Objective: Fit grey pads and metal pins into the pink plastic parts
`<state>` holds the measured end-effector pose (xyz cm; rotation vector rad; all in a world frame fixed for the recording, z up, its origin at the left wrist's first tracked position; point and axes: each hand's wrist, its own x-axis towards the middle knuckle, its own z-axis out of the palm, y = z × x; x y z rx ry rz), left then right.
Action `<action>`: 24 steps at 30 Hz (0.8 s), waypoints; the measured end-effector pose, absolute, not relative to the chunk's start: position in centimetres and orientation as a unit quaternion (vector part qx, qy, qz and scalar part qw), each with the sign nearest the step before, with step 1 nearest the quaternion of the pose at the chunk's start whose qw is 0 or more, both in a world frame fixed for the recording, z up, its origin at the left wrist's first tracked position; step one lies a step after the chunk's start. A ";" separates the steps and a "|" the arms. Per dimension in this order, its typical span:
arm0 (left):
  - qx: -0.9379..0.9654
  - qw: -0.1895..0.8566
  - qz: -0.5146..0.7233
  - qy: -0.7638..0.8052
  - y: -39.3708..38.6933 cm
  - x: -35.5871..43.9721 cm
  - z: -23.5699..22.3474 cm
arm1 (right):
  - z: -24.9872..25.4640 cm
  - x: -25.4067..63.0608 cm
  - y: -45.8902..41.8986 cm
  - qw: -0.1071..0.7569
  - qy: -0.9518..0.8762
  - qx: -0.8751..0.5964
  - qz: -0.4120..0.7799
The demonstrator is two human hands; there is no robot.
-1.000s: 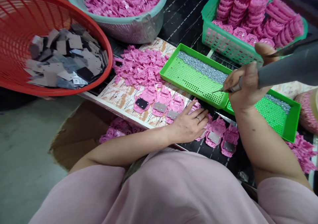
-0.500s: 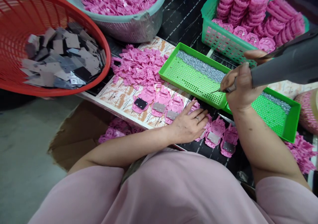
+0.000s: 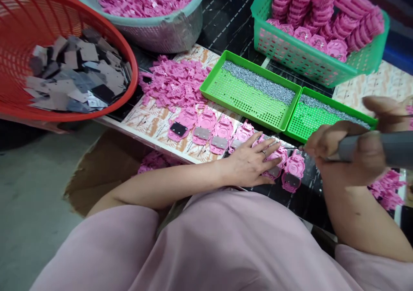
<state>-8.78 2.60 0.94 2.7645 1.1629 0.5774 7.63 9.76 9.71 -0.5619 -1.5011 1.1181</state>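
With a grey cylindrical screwdriver (image 3: 398, 149) gripped in the right hand (image 3: 343, 170), pink plastic casings (image 3: 242, 133) beneath and beside the spread left hand (image 3: 247, 164) were best steadied and met squarely by the thin bit (image 3: 294, 148).

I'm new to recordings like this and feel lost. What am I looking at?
No robot here: these are a person's two bare hands. Every picture comes from one camera worn on the head, looking forward and down. The left hand lies spread over a row of pink parts, several bearing grey or black plates. The right hand grips a grey tool. Beyond the row sit two green trays holding small silvery pieces; a red basket on the left holds more plates.
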 end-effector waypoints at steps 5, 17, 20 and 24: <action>0.913 0.073 0.148 0.372 3.5 -8.0 1.0 | 7.8 7.3 9.0 0.584 -0.617 -0.212 0.483; 0.919 0.076 0.144 0.359 4.1 -7.9 0.5 | 7.1 7.7 10.1 0.524 -0.662 -0.159 0.512; 0.921 0.073 0.143 0.356 4.1 -8.0 0.4 | 8.2 7.5 11.4 0.558 -0.653 -0.144 0.491; 0.919 0.072 0.148 0.358 4.0 -8.1 0.1 | 8.6 5.6 14.4 0.670 -0.610 -0.139 0.400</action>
